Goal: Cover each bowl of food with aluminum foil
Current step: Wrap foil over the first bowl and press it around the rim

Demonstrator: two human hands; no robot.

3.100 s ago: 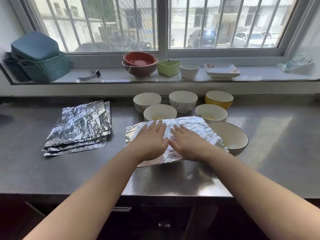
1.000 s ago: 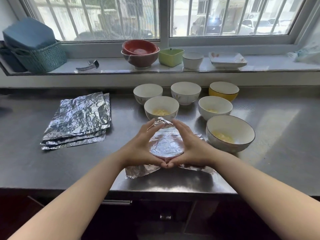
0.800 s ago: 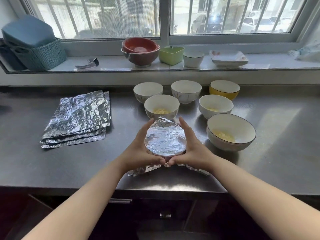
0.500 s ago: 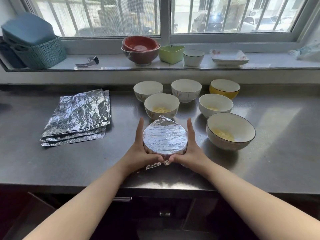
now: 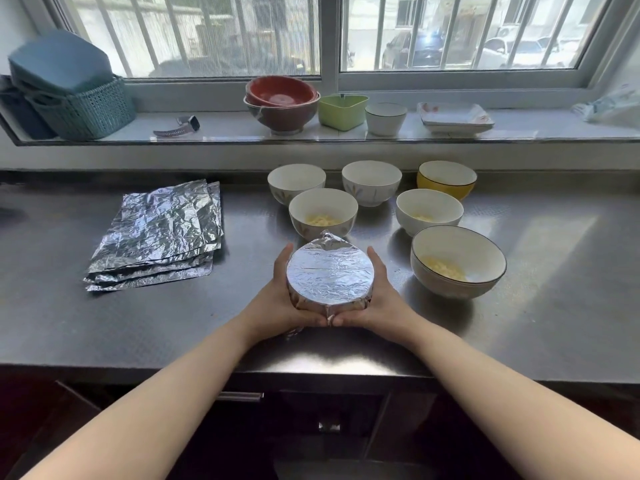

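Foil point(image 5: 330, 273), loose a second before, lay moulded over the first bowl point(image 5: 329, 303), both hands point(image 5: 277, 299) point(image 5: 381, 299) cupping its sides; six stayed uncovered.

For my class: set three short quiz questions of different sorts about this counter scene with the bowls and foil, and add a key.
1. True or false: the foil-covered bowl is held between the left hand and the right hand.
2. How many uncovered bowls stand on the steel counter?
3. Multiple choice: the stack of foil sheets lies A) left of the bowls, B) on the windowsill, C) inside the basket.

Key: 1 true. 2 six, among them the yellow bowl and the large dark-rimmed bowl. 3 A.
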